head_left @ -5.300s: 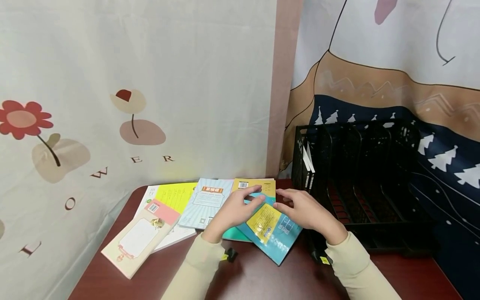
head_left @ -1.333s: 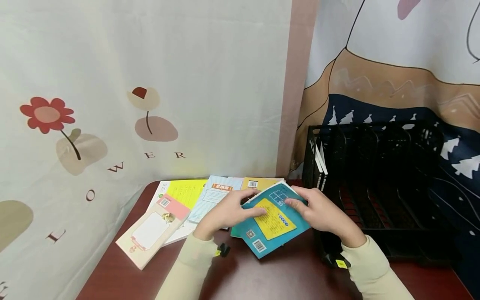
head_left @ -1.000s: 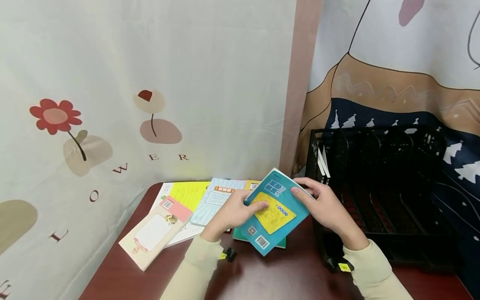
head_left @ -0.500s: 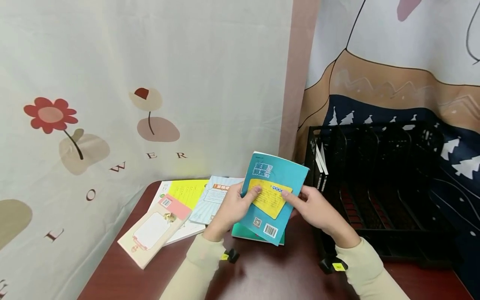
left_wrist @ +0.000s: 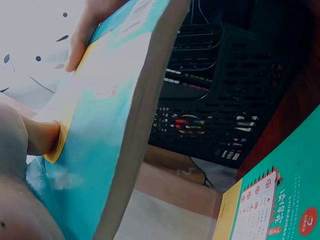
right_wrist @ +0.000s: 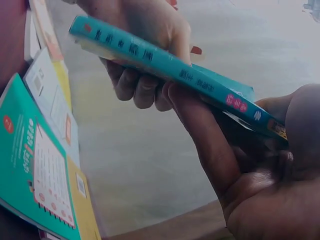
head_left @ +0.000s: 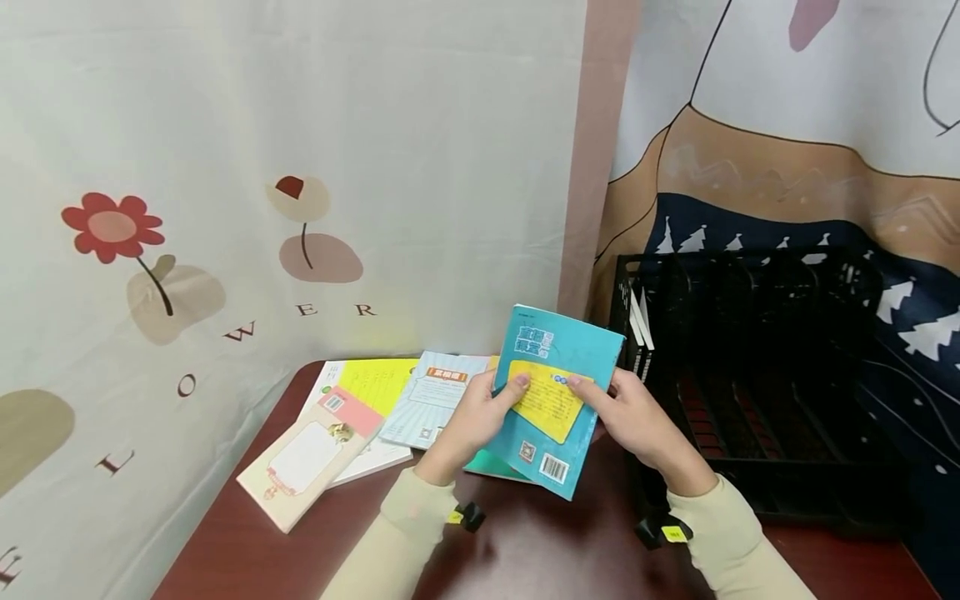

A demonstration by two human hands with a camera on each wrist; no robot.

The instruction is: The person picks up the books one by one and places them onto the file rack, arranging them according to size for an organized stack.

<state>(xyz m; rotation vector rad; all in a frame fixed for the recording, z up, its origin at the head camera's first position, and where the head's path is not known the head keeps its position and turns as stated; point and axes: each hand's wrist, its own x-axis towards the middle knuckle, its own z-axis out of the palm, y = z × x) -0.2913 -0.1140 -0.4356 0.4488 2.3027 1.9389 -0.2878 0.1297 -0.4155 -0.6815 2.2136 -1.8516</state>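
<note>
A teal book [head_left: 566, 333] with a yellow panel and a barcode is held up above the table, tilted. My left hand [head_left: 476, 417] grips its left edge, thumb on the cover. On the opposite edge, my right hand [head_left: 637, 421] holds it the same way. The right wrist view shows the printed spine [right_wrist: 150, 57] and fingers of both hands underneath. In the left wrist view the page edges [left_wrist: 137, 125] face the camera. Below lies a green book [left_wrist: 300, 165], mostly covered by the teal one in the head view.
Left on the table [head_left: 510, 567] lie a pink-and-cream book [head_left: 300, 458], a yellow-and-white one [head_left: 375, 383] and a light blue one [head_left: 431, 400]. A black divided file rack [head_left: 757, 458] stands right, two thin white-edged books [head_left: 641, 321] in its leftmost slot. Curtains hang behind.
Earlier the teal book lay on the pile under both hands. Since then the hands have lifted it and turned it more upright. Over the last half second it barely shifts.
</note>
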